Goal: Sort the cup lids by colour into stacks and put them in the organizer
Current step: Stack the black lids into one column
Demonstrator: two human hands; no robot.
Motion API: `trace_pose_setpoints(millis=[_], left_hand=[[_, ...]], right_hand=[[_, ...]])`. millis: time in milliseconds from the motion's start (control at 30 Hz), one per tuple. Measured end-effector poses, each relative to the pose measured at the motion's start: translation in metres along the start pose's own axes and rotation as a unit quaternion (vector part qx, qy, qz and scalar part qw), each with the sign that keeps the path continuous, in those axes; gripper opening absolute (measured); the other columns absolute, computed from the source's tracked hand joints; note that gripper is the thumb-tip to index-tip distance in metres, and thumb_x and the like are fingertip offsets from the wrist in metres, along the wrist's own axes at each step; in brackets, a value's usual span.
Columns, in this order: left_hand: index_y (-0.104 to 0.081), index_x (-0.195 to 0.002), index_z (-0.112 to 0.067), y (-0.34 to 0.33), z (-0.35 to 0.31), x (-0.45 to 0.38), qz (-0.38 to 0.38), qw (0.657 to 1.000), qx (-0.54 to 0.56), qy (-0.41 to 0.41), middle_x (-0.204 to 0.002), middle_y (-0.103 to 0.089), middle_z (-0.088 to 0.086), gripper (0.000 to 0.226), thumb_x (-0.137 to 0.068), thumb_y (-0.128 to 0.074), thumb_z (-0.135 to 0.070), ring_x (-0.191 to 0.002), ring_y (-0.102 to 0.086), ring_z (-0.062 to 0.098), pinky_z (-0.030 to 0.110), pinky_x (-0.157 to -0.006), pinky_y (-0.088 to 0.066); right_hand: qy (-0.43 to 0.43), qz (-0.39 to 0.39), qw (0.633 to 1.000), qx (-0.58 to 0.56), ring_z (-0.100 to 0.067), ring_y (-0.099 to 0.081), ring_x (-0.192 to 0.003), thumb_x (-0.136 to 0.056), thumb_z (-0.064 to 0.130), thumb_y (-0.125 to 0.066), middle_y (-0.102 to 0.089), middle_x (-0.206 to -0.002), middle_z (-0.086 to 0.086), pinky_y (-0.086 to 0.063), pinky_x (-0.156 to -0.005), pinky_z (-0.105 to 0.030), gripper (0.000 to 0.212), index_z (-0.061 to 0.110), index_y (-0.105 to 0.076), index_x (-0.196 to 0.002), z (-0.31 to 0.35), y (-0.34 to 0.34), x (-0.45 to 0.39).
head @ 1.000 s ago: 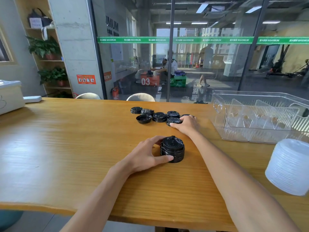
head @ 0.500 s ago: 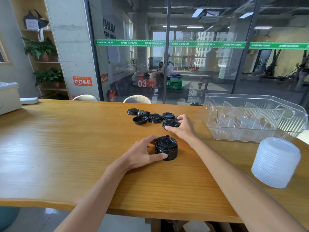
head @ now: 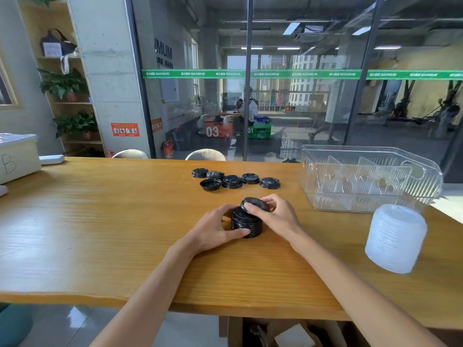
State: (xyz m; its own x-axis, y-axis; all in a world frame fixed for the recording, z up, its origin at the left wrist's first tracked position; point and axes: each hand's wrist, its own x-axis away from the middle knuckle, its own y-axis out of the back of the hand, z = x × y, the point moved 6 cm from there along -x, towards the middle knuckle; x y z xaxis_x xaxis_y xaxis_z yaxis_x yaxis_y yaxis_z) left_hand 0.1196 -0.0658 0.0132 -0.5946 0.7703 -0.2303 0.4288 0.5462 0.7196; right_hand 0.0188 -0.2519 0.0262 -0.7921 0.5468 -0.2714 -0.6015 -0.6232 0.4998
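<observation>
Near the middle of the wooden worktop [head: 75, 221], a black lid stack [head: 246, 225], standing upright with its axis vertical. On top of it, a single black lid [head: 255, 205], tilted, its near-left edge down on the stack and its far side raised, top face up. Pinched by the right hand [head: 278, 216], thumb on the lid's near edge, fingers curled over its far rim. Wrapped round the left side of the stack, the left hand [head: 213, 230], thumb pressed against the near wall, fingers curved behind; a steadying grip, half closed.

Farther back on the worktop, six loose black lids [head: 231, 181] in an uneven row running left to right, well apart from the stack. Five lying dome up; one, at the front left [head: 211, 184], turned upside down with its hollow showing. Some touching or overlapping their neighbours.

To the right, a clear plastic organizer [head: 370, 179] with upright dividers, long axis running left to right, open side up. No lids visible inside. Just in front of it, near the right edge, a tall white lid stack [head: 395, 237], leaning slightly and somewhat blurred.

At the far left, a pale box marked with a "B" [head: 17, 159], and beside it a small white flat object [head: 51, 159]. Beyond the worktop, two chair backs [head: 205, 155] and a glass wall with a green strip [head: 300, 74].
</observation>
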Motion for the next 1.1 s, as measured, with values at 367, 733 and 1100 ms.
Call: trace_pose_setpoints(millis=[367,733,1100], left_hand=[[-0.057,-0.149,-0.025,0.001,-0.004,0.0,-0.015,1.0,-0.005,-0.014,-0.134,-0.071,-0.012,0.08,-0.084,-0.084,-0.064,-0.122,-0.065,0.005,0.039,-0.11,-0.053],[-0.054,-0.152,-0.023,0.0,-0.002,-0.001,-0.013,1.0,0.0,-0.017,-0.133,-0.072,-0.011,0.087,-0.083,-0.084,-0.067,-0.123,-0.065,0.004,0.039,-0.111,-0.053],[-0.053,-0.153,-0.024,0.0,-0.003,-0.003,-0.013,1.0,-0.006,-0.022,-0.138,-0.069,-0.013,0.089,-0.082,-0.083,-0.069,-0.113,-0.06,-0.009,0.02,-0.098,-0.049]], right_hand=[[0.002,0.017,0.999,-0.029,-0.012,-0.055,-0.123,-0.081,0.065,-0.083,-0.057,-0.134,0.005,-0.043,-0.095,-0.028,0.085,0.031,-0.046,-0.15,0.011,-0.025,0.018],[0.043,0.048,0.998,-0.022,-0.004,-0.044,-0.136,-0.09,0.068,-0.064,-0.056,-0.133,0.017,-0.039,-0.111,-0.028,0.068,0.032,-0.06,-0.148,0.01,-0.022,0.024],[0.051,0.039,0.998,-0.002,-0.009,-0.053,-0.13,-0.09,0.047,-0.083,-0.057,-0.133,0.011,-0.043,-0.114,-0.033,0.074,0.02,-0.055,-0.154,0.007,-0.007,0.031]])
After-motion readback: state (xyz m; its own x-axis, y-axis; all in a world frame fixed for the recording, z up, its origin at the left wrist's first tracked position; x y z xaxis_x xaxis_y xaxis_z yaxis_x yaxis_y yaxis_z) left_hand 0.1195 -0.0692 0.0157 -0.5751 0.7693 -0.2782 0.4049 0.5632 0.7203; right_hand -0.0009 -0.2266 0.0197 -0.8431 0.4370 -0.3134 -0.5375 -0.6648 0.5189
